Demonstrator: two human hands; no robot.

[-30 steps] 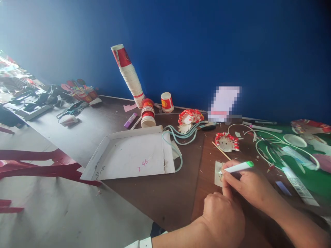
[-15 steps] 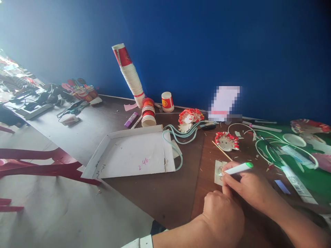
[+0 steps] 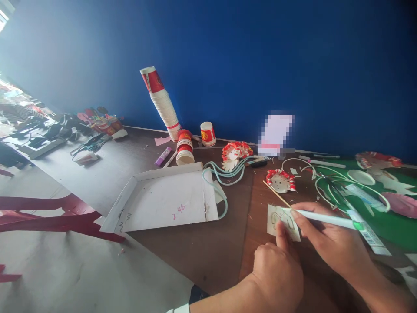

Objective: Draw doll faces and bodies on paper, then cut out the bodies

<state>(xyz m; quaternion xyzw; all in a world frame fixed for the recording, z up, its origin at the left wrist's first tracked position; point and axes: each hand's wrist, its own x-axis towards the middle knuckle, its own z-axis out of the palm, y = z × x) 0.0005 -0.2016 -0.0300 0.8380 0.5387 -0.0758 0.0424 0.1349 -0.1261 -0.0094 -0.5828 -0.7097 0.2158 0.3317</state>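
Observation:
A small pale square of paper (image 3: 282, 214) lies on the brown table, with line drawings in dark and faint red strokes. My left hand (image 3: 276, 267) presses it down with one outstretched finger, the other fingers curled in. In my right hand (image 3: 329, 239) is a white marker pen (image 3: 325, 218) with a green end; its tip points left, over the paper's upper right corner. I cannot tell whether the tip touches the paper. A thin wooden stick (image 3: 276, 193) lies just beyond the paper, beside a cut paper cup (image 3: 280, 183) with red curled edges and a drawn face.
Left of my hands lies a shallow white box lid (image 3: 163, 202). Behind it are a tall leaning stack of paper cups (image 3: 164, 108), a single cup (image 3: 207, 134) and a purple glue stick (image 3: 163, 156). Pale blue cable (image 3: 234, 174) and a green mat (image 3: 397, 226) lie nearby.
My right hand has drawn the marker back from the middle of the paper and tipped it lower, its green end now to the right. More of the paper's drawing shows. The view has shifted slightly.

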